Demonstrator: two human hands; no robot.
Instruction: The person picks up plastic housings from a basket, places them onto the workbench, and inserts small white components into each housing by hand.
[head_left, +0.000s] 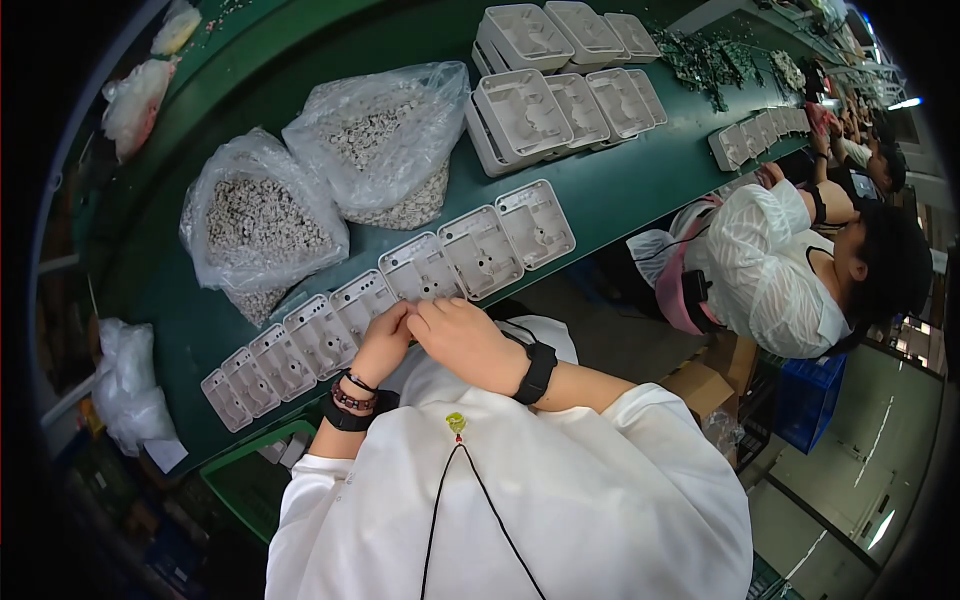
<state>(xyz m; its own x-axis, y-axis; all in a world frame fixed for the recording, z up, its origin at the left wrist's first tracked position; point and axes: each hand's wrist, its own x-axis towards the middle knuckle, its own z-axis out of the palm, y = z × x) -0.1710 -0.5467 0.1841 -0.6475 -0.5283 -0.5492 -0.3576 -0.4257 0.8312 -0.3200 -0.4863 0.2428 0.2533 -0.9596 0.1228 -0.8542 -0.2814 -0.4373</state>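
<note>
My left hand (383,342), with bead bracelets and a dark band at the wrist, and my right hand (466,341), with a black wristband, meet fingertip to fingertip at the near edge of the green table (610,195). Their fingers are curled together, and whatever lies between them is hidden. Just beyond the fingertips runs a row of several white plastic housings, open side up. The nearest housing (420,268) almost touches my fingers. Others (320,335) continue to the left and more (535,222) to the right.
Two clear bags of small pale parts (262,218) (385,140) lie behind the row. Stacks of white housings (545,110) stand farther along, past them a pile of dark small parts (705,60). A co-worker in white (775,270) sits to my right. A green bin (250,480) sits below the table edge.
</note>
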